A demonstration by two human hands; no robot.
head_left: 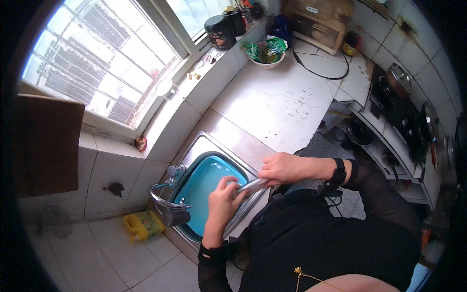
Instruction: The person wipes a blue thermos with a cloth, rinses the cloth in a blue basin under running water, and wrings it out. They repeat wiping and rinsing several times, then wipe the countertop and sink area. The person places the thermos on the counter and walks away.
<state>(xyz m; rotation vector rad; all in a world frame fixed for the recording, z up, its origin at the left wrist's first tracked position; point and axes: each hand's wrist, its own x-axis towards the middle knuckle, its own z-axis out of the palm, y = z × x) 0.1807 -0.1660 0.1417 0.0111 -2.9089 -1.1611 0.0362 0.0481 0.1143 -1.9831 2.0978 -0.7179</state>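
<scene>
Both hands hold a pale, greyish, elongated object over the near edge of the sink; it is too blurred to tell what it is. My left hand pinches its lower left end between thumb and fingers. Around its upper right end my right hand is closed. A turquoise plastic basin with liquid in it sits in the stainless steel sink, partly hidden behind my left hand. The chrome faucet curves over the basin's left side.
A yellow plastic jug stands left of the sink. Beyond the white tiled counter are a bowl with green packaging, a black loop and a toaster oven. Pots and a stove are at right. Jars line the windowsill.
</scene>
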